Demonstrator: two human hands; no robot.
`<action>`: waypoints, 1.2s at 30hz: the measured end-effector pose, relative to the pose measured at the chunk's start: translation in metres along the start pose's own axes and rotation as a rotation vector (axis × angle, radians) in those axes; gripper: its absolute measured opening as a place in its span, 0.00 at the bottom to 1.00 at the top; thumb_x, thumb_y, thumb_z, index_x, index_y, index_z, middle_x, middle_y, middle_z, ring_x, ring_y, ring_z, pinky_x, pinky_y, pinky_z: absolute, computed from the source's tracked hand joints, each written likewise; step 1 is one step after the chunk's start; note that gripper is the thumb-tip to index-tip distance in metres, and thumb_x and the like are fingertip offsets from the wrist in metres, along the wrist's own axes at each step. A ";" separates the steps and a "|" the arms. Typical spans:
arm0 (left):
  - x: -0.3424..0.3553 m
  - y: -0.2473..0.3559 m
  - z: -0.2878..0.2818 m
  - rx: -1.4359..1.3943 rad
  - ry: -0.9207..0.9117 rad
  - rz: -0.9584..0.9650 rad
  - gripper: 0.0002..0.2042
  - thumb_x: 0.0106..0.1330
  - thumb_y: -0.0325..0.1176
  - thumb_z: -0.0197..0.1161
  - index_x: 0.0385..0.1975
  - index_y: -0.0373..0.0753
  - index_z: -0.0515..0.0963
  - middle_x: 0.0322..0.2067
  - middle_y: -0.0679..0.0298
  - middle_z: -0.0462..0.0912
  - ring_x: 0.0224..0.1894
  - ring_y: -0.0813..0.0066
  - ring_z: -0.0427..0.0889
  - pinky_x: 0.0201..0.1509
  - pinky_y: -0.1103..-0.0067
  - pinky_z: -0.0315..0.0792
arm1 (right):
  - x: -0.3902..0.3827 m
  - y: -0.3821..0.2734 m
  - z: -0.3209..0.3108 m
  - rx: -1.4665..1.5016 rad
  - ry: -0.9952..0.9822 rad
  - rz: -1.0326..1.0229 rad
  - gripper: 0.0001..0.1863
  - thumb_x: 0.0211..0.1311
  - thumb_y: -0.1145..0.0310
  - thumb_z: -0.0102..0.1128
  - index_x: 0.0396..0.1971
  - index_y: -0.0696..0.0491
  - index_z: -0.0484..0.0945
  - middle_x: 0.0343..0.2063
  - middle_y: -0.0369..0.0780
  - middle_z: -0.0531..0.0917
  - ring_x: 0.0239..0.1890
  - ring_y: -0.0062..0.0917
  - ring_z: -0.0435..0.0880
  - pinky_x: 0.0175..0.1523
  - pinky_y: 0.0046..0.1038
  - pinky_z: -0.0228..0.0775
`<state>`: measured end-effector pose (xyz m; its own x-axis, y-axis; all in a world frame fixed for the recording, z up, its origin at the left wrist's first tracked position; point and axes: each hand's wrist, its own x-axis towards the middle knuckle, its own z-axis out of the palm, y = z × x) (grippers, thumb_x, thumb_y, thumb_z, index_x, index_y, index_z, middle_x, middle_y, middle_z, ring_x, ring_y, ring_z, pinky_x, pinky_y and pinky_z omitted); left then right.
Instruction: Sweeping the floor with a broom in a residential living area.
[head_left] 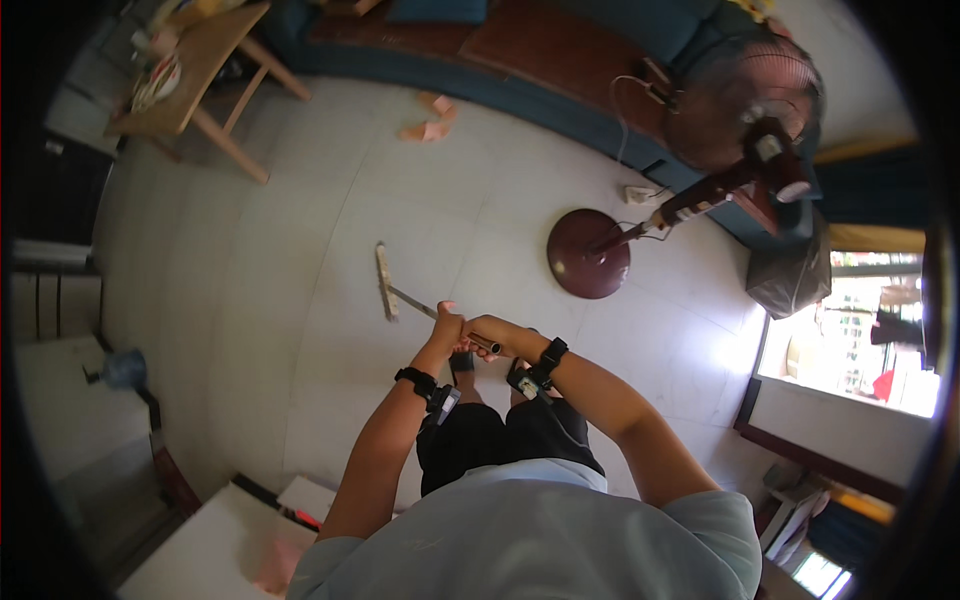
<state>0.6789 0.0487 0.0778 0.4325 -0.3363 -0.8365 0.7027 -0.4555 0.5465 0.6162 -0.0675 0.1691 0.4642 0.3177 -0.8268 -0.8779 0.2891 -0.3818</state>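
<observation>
A flat floor mop head (386,282) lies on the pale tiled floor (250,300) left of centre. Its thin metal handle (413,298) runs up toward me. My left hand (449,325) is closed on the handle, just ahead of my right hand (492,337), which grips it near its hollow end. Both wrists wear black straps with small devices. My feet in dark footwear show below the handle.
A maroon standing fan (590,255) is at the right. A blue sofa (450,75) runs along the back, with pink pieces (428,128) before it. A wooden table (215,55) stands back left, a blue bottle (125,369) at left, a white surface (180,550) near lower left.
</observation>
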 end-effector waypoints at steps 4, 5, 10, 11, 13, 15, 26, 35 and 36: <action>0.008 0.074 0.059 0.061 -0.106 0.093 0.27 0.48 0.26 0.50 0.51 0.41 0.54 0.22 0.62 0.70 0.15 0.75 0.68 0.22 0.73 0.69 | -0.072 -0.029 -0.055 0.004 0.211 -0.150 0.20 0.56 0.52 0.42 0.34 0.54 0.71 0.19 0.40 0.76 0.15 0.21 0.69 0.19 0.23 0.65; 0.011 0.094 0.069 -0.015 -0.217 0.100 0.27 0.47 0.27 0.50 0.51 0.42 0.54 0.22 0.63 0.69 0.16 0.75 0.68 0.23 0.73 0.68 | -0.088 -0.034 -0.073 -0.082 0.385 -0.218 0.21 0.58 0.53 0.42 0.39 0.55 0.70 0.21 0.40 0.77 0.16 0.21 0.71 0.20 0.23 0.67; 0.018 0.190 0.158 0.084 -0.316 0.030 0.21 0.45 0.23 0.53 0.43 0.41 0.62 0.15 0.65 0.67 0.17 0.77 0.67 0.24 0.75 0.68 | -0.174 -0.041 -0.184 -0.434 1.184 -0.677 0.13 0.54 0.63 0.52 0.34 0.56 0.74 0.24 0.44 0.78 0.24 0.29 0.77 0.30 0.28 0.70; 0.018 0.206 0.179 0.011 -0.288 0.024 0.09 0.44 0.21 0.53 0.26 0.39 0.66 0.13 0.64 0.67 0.15 0.76 0.68 0.22 0.76 0.68 | -0.194 -0.041 -0.204 -0.345 1.366 -0.739 0.14 0.49 0.66 0.51 0.36 0.55 0.73 0.25 0.46 0.77 0.30 0.40 0.76 0.39 0.36 0.68; 0.017 0.237 0.213 0.058 -0.453 0.048 0.07 0.44 0.20 0.54 0.22 0.39 0.65 0.14 0.63 0.68 0.15 0.76 0.68 0.22 0.76 0.69 | -0.233 -0.045 -0.236 -0.566 1.810 -0.842 0.15 0.46 0.70 0.52 0.37 0.55 0.70 0.34 0.46 0.73 0.41 0.41 0.69 0.45 0.38 0.63; 0.016 0.255 0.244 0.074 -0.539 0.078 0.07 0.44 0.20 0.54 0.19 0.39 0.65 0.16 0.61 0.70 0.14 0.78 0.69 0.21 0.78 0.69 | -0.273 -0.054 -0.262 -0.693 1.959 -0.969 0.15 0.44 0.72 0.52 0.36 0.55 0.70 0.38 0.45 0.71 0.43 0.41 0.68 0.48 0.38 0.61; 0.045 0.357 0.323 0.124 -0.596 -0.098 0.04 0.48 0.22 0.52 0.19 0.37 0.65 0.16 0.61 0.69 0.13 0.80 0.67 0.21 0.80 0.69 | -0.339 -0.147 -0.333 -0.811 2.287 -0.861 0.24 0.44 0.73 0.50 0.46 0.58 0.67 0.53 0.46 0.63 0.58 0.40 0.58 0.62 0.39 0.47; 0.137 0.440 0.343 0.383 -0.729 -0.394 0.02 0.49 0.25 0.51 0.21 0.35 0.66 0.14 0.61 0.66 0.13 0.75 0.66 0.22 0.78 0.68 | -0.336 -0.193 -0.382 -0.778 2.471 -0.366 0.32 0.44 0.73 0.50 0.55 0.59 0.58 0.58 0.51 0.55 0.62 0.41 0.52 0.64 0.40 0.40; 0.143 0.443 0.349 0.386 -0.703 -0.407 0.03 0.49 0.25 0.49 0.23 0.34 0.66 0.16 0.61 0.65 0.14 0.74 0.65 0.22 0.78 0.68 | -0.336 -0.189 -0.383 -0.848 2.475 -0.319 0.33 0.44 0.72 0.51 0.56 0.57 0.58 0.59 0.49 0.56 0.62 0.40 0.53 0.64 0.41 0.40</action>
<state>0.8546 -0.4890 0.2134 -0.3429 -0.4573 -0.8206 0.4323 -0.8524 0.2943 0.5808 -0.5748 0.3607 0.1878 -0.7423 0.6432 -0.9625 -0.2696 -0.0301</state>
